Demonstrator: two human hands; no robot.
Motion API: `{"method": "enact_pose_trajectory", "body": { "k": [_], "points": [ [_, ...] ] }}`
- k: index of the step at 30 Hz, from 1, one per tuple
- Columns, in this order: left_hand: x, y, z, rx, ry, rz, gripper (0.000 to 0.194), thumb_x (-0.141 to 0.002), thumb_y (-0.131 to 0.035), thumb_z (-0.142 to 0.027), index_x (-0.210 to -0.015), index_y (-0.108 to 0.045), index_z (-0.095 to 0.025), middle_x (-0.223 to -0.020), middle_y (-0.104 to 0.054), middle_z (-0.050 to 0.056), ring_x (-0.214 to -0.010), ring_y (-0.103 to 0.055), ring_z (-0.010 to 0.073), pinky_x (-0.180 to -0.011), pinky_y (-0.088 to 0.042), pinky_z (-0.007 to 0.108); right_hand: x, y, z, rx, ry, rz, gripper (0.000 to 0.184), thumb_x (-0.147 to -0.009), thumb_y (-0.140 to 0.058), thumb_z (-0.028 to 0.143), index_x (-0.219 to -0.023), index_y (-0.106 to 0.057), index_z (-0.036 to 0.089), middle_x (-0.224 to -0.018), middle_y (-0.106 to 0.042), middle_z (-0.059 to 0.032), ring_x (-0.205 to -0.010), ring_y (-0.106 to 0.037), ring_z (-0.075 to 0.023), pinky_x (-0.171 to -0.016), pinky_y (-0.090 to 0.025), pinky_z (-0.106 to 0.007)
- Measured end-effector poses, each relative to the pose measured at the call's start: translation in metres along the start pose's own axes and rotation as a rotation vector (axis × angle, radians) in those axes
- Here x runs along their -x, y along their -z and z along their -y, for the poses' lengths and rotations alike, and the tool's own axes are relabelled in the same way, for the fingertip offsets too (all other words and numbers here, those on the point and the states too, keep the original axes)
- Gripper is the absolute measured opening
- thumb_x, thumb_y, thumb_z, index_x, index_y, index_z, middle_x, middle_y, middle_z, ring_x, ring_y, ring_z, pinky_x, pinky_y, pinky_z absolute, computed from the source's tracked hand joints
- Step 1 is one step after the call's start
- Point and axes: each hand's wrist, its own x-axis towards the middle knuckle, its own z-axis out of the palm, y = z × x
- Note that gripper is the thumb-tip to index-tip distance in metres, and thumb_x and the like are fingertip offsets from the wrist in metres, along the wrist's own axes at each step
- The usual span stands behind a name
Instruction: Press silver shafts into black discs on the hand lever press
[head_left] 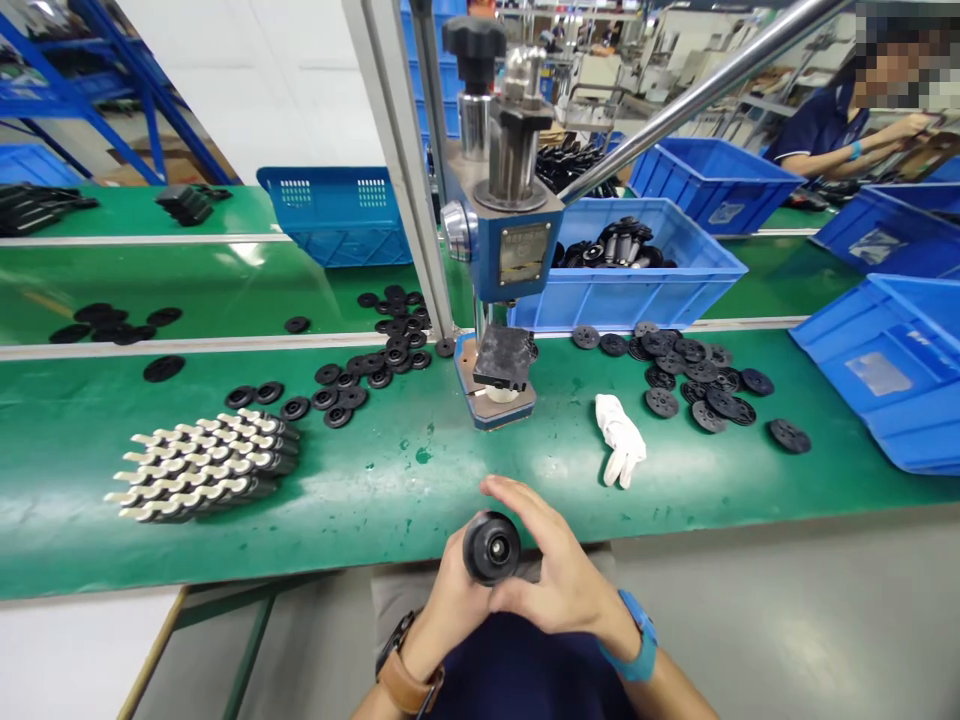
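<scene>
In my left hand [455,588], fingers closed around it, is a black cylindrical part [491,548] with a round end facing up and a small metal piece at its centre. My right hand [551,570] curves beside that part with thumb and fingers spread; whether the thumb touches it I cannot tell. Ahead stands a blue hand press [517,250] with a black block [504,357] under its head. A white glove [620,440] lies on the green bench [390,500], right of the press.
Left, rows of black parts with cream tops [206,465] stand close together. Black rings [375,370] lie left of the press, black discs [697,375] to its right. A blue bin [630,300] of black parts stands behind. A co-worker [832,130] sits at far right.
</scene>
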Motion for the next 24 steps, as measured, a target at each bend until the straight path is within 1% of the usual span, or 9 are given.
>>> {"method": "enact_pose_trajectory", "body": {
  "k": [2,4,7,12,16,20,24],
  "points": [
    [0.001,0.003,-0.001,0.061,0.024,-0.009,0.033,-0.077,-0.077,-0.045,-0.096,-0.073,-0.018,-0.087,-0.078,0.007,-0.075,-0.070,0.0242,-0.069,-0.061,0.036,0.002,-0.002,-0.001,0.019,0.032,0.047,0.091,-0.081,-0.075,0.068,-0.153,-0.048,0.019,-0.147,-0.059,-0.0195,-0.141,-0.053,-0.0358,-0.118,-0.044,-0.054],
    [0.003,0.004,0.000,0.100,0.018,0.005,0.041,-0.077,-0.078,-0.048,-0.107,-0.074,-0.020,-0.099,-0.079,0.010,-0.086,-0.073,0.0277,-0.077,-0.063,0.039,0.002,-0.006,-0.001,0.021,0.052,0.060,0.083,-0.083,-0.079,0.058,-0.151,-0.050,0.019,-0.143,-0.062,-0.0181,-0.139,-0.055,-0.0343,-0.117,-0.046,-0.054],
    [0.005,0.003,0.003,0.111,0.008,0.012,0.041,-0.079,-0.078,-0.049,-0.108,-0.076,-0.020,-0.101,-0.080,0.011,-0.087,-0.073,0.0284,-0.078,-0.063,0.041,0.002,-0.010,-0.001,0.022,0.043,0.043,0.075,-0.085,-0.080,0.049,-0.149,-0.052,0.020,-0.141,-0.064,-0.0165,-0.138,-0.056,-0.0336,-0.116,-0.047,-0.054],
    [0.005,0.001,-0.003,0.101,0.041,-0.015,0.042,-0.079,-0.075,-0.054,-0.106,-0.078,-0.022,-0.101,-0.080,0.011,-0.091,-0.074,0.0306,-0.084,-0.063,0.045,0.003,-0.011,-0.001,0.012,0.031,0.050,0.075,-0.084,-0.081,0.047,-0.148,-0.053,0.021,-0.140,-0.066,-0.0157,-0.137,-0.057,-0.0343,-0.116,-0.047,-0.055],
    [0.004,0.002,-0.008,0.108,0.021,-0.005,0.040,-0.079,-0.076,-0.051,-0.106,-0.078,-0.022,-0.100,-0.080,0.010,-0.089,-0.074,0.0302,-0.082,-0.064,0.045,0.002,-0.012,0.001,0.006,0.038,0.043,0.074,-0.084,-0.081,0.048,-0.147,-0.054,0.021,-0.138,-0.067,-0.0158,-0.136,-0.058,-0.0343,-0.115,-0.048,-0.054],
    [0.007,0.002,-0.002,0.103,0.010,-0.041,0.042,-0.078,-0.078,-0.052,-0.107,-0.078,-0.022,-0.101,-0.079,0.011,-0.091,-0.074,0.0307,-0.083,-0.064,0.045,0.002,-0.013,0.002,-0.013,0.061,0.024,0.069,-0.086,-0.078,0.050,-0.145,-0.055,0.021,-0.137,-0.067,-0.0159,-0.134,-0.059,-0.0336,-0.114,-0.048,-0.053],
    [0.011,0.002,0.005,0.100,0.036,-0.061,0.047,-0.075,-0.080,-0.054,-0.110,-0.078,-0.022,-0.109,-0.079,0.012,-0.097,-0.075,0.0321,-0.088,-0.063,0.047,0.002,-0.014,0.003,-0.039,0.089,-0.002,0.066,-0.088,-0.077,0.052,-0.143,-0.056,0.022,-0.138,-0.067,-0.0153,-0.134,-0.059,-0.0315,-0.114,-0.048,-0.051]
  ]
}}
